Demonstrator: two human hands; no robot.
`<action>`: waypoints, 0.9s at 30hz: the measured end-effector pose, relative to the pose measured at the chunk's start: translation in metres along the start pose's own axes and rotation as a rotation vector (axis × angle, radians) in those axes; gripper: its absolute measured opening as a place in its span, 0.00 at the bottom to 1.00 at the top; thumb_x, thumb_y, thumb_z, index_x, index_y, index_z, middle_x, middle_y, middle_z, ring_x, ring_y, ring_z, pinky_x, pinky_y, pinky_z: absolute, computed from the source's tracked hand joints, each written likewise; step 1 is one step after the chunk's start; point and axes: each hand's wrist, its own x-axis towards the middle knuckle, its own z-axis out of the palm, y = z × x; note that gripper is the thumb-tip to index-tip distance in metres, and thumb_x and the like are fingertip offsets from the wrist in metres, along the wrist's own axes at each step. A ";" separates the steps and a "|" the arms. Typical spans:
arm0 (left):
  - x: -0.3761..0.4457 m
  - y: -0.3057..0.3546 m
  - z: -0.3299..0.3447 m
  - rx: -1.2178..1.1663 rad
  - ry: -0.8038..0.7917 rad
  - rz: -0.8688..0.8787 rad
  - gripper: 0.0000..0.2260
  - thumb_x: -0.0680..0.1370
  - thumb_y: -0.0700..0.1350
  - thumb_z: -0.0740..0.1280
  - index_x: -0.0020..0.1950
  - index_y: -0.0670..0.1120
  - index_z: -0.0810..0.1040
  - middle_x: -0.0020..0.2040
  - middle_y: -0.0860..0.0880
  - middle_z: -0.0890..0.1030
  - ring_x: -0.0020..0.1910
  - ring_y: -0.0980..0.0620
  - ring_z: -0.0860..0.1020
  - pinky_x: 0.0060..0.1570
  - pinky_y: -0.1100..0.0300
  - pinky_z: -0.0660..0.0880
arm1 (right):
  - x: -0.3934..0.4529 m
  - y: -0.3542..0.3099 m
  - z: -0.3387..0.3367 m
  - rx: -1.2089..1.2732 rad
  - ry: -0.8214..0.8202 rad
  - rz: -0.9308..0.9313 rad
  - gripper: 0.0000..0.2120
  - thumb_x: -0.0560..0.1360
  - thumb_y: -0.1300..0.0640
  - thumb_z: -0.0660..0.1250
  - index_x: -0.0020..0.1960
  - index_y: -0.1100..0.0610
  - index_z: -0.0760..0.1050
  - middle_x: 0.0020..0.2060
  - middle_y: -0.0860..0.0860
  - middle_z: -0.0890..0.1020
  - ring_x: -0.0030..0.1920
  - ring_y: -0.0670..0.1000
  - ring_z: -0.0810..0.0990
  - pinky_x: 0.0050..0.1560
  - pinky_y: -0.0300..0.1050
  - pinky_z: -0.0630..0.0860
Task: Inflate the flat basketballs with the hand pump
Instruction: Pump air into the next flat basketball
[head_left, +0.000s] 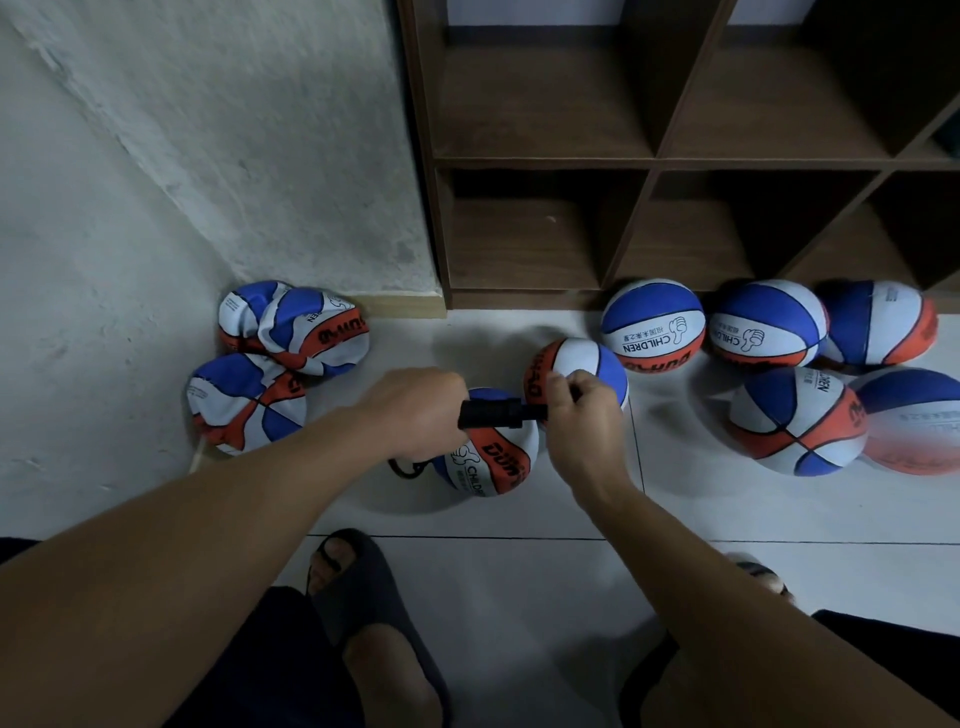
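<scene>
1. A black pump (491, 414) is held level above the tiled floor (675, 509), between both hands.
2. The left hand (415, 410) is wrapped around the pump's handle end.
3. The right hand (582, 415) is curled around the other end, its fingertips pinched together.
4. A ball (493, 462) lies directly under the pump; another (576, 369) sits behind the right hand.
5. Crumpled flat balls (291, 332) are piled in the left corner.
6. Round balls (653, 325) are lined up by the shelf (649, 161) on the right.

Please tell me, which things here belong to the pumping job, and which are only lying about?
Job: black pump, held by left hand and right hand; ball under the pump; crumpled flat balls.

Lying about: round balls by the shelf; wooden shelf; slippers.
</scene>
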 end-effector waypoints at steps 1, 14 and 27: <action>0.000 0.001 0.001 -0.012 0.002 0.000 0.09 0.76 0.47 0.73 0.38 0.52 0.75 0.32 0.50 0.79 0.30 0.50 0.78 0.29 0.59 0.69 | -0.002 -0.003 0.003 -0.005 -0.015 -0.012 0.19 0.86 0.50 0.62 0.41 0.60 0.72 0.29 0.54 0.75 0.31 0.52 0.73 0.35 0.52 0.71; 0.005 -0.004 0.006 -0.039 -0.043 0.043 0.07 0.74 0.47 0.72 0.37 0.50 0.78 0.31 0.50 0.80 0.29 0.49 0.80 0.30 0.57 0.73 | -0.005 -0.002 0.009 -0.032 -0.157 -0.003 0.19 0.86 0.46 0.64 0.42 0.57 0.74 0.28 0.47 0.74 0.27 0.43 0.70 0.33 0.45 0.71; 0.002 -0.019 0.000 -0.009 -0.031 -0.043 0.10 0.75 0.47 0.71 0.35 0.49 0.76 0.32 0.49 0.78 0.29 0.48 0.77 0.29 0.58 0.69 | 0.015 0.007 -0.011 -0.072 -0.004 0.107 0.19 0.86 0.50 0.62 0.41 0.61 0.72 0.29 0.52 0.73 0.32 0.53 0.72 0.35 0.48 0.68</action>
